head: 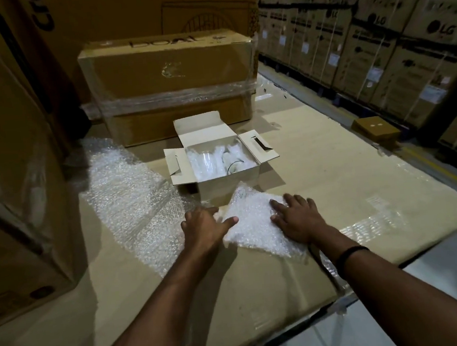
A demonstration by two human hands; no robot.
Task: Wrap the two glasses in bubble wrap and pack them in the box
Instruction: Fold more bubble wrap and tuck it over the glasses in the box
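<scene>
A small white box [228, 185] stands open on the flat cardboard surface, its flaps spread. Inside it lies a glass [209, 159] among bubble wrap; a second glass cannot be made out clearly. In front of the box lies a folded bubble-wrap bundle [255, 220]. My left hand [206, 224] rests against the bundle's left edge, thumb stretched onto it. My right hand [296, 216] presses flat on its right side, fingers spread. What the bundle holds is hidden. A long sheet of bubble wrap [131, 194] trails off to the left.
A large taped carton [169, 77] stands right behind the white box. Tall cartons [4, 168] wall off the left side. A small brown box [376, 130] sits at the right by stacked cartons [376, 30]. The cardboard work surface [335, 178] ends near my right forearm.
</scene>
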